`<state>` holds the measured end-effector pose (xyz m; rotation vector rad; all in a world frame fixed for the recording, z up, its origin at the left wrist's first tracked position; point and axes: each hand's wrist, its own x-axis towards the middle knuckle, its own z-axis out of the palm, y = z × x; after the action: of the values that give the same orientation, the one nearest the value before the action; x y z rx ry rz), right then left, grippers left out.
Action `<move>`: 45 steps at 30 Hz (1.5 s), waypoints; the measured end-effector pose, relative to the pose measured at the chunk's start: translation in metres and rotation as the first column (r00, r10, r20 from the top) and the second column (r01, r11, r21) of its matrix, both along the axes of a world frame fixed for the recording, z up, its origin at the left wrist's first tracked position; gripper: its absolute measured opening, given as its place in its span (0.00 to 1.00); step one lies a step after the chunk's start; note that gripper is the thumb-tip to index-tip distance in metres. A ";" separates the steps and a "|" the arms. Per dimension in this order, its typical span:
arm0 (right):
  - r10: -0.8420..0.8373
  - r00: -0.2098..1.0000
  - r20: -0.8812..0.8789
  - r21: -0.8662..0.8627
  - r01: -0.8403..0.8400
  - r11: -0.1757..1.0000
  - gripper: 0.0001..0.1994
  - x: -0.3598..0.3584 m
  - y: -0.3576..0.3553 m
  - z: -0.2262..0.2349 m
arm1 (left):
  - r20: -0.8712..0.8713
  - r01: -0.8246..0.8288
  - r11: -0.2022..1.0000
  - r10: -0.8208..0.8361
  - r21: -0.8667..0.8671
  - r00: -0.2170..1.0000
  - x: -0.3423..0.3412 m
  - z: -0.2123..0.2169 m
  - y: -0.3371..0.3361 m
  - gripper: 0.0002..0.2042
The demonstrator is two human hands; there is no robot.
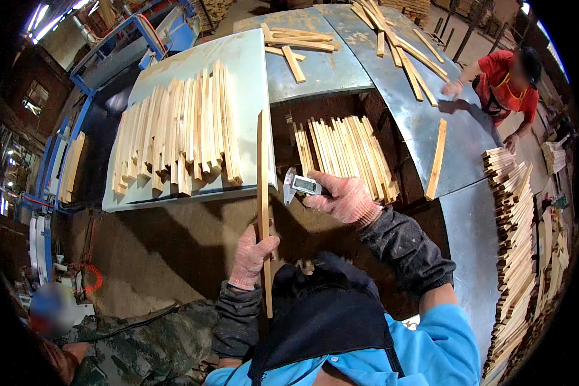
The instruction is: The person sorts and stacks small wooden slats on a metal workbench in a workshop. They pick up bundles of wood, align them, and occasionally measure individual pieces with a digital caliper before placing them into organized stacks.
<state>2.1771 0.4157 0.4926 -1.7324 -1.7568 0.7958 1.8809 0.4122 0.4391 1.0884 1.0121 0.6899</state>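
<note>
My left hand [253, 256], in a pinkish work glove, is closed around a long wooden strip [263, 186] that stands nearly upright in the view. In my gloved right hand [344, 198] is a digital caliper [304, 185] with a small display. Its jaws point left, a short gap away from the strip. To the left, a row of wooden strips [186, 122] lies side by side on a pale board [253, 96]. Beyond my right hand, more strips [350, 148] lie in a dark recess between the tables.
Loose strips [399, 45] lie scattered on the metal table [357, 83]. A co-worker in red [508, 87] stands at the right, beside a tall stack of strips [514, 238]. Another person in camouflage [154, 338] is close at my left. Blue machinery [154, 38] stands at the far left.
</note>
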 end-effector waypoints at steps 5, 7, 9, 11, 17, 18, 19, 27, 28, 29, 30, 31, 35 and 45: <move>0.083 0.992 0.098 -0.124 -0.071 0.990 0.35 -0.006 0.006 0.018 | 0.042 -0.042 0.998 0.045 -0.054 0.998 0.016 0.000 0.000 0.27; 0.149 0.982 0.116 -0.197 -0.125 0.973 0.35 0.000 0.008 0.016 | 0.048 -0.088 0.994 0.092 -0.071 0.995 0.030 -0.003 0.001 0.27; 0.185 0.978 0.099 -0.252 -0.155 0.955 0.35 0.007 0.011 0.000 | 0.201 -0.038 0.992 0.061 -0.119 0.978 0.032 -0.020 0.012 0.27; 0.206 0.977 0.049 -0.312 -0.181 0.933 0.34 0.007 0.009 -0.003 | 0.370 0.014 0.985 0.052 -0.173 0.928 0.036 -0.017 0.020 0.27; 0.238 0.968 -0.080 -0.288 -0.251 0.924 0.34 0.009 0.009 -0.030 | 0.286 -0.101 0.961 0.176 -0.259 0.942 0.049 -0.024 0.017 0.18; 0.240 0.965 -0.101 -0.278 -0.259 0.925 0.33 0.009 0.010 -0.034 | 0.241 -0.107 0.963 0.168 -0.246 0.956 0.054 -0.021 0.019 0.17; 0.245 0.964 -0.103 -0.280 -0.265 0.923 0.33 0.010 0.010 -0.036 | 0.246 -0.148 0.962 0.204 -0.230 0.947 0.062 -0.011 0.014 0.15; 0.120 0.890 -0.440 -0.320 -0.281 0.905 0.26 0.017 0.008 -0.069 | 0.196 -0.266 0.941 0.307 -0.211 0.931 0.081 -0.020 0.005 0.12; 0.112 0.882 -0.458 -0.327 -0.284 0.902 0.25 0.018 0.007 -0.071 | 0.204 -0.260 0.943 0.302 -0.208 0.931 0.081 -0.021 0.004 0.11; 0.102 0.874 -0.475 -0.333 -0.286 0.899 0.24 0.019 0.007 -0.072 | 0.212 -0.253 0.946 0.295 -0.204 0.932 0.083 -0.020 0.003 0.11; 0.090 0.865 -0.493 -0.339 -0.287 0.896 0.24 0.020 0.006 -0.072 | 0.219 -0.245 0.949 0.287 -0.200 0.933 0.083 -0.019 0.002 0.11; 0.078 0.871 -0.485 -0.374 -0.287 0.882 0.22 0.020 0.005 -0.070 | 0.217 -0.239 0.950 0.281 -0.201 0.935 0.085 -0.019 0.001 0.11; 0.103 0.923 -0.370 -0.432 -0.269 0.861 0.19 0.019 0.006 -0.035 | 0.179 -0.239 0.954 0.271 -0.183 0.946 0.088 -0.023 -0.002 0.09; 0.064 0.905 -0.421 -0.412 -0.253 0.875 0.18 0.036 -0.001 -0.046 | 0.203 -0.222 0.947 0.271 -0.234 0.941 0.104 -0.013 0.002 0.08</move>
<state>2.2130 0.4147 0.4466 -1.5521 -1.5203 1.6261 1.9849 0.4140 0.4266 0.6848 1.0013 0.8726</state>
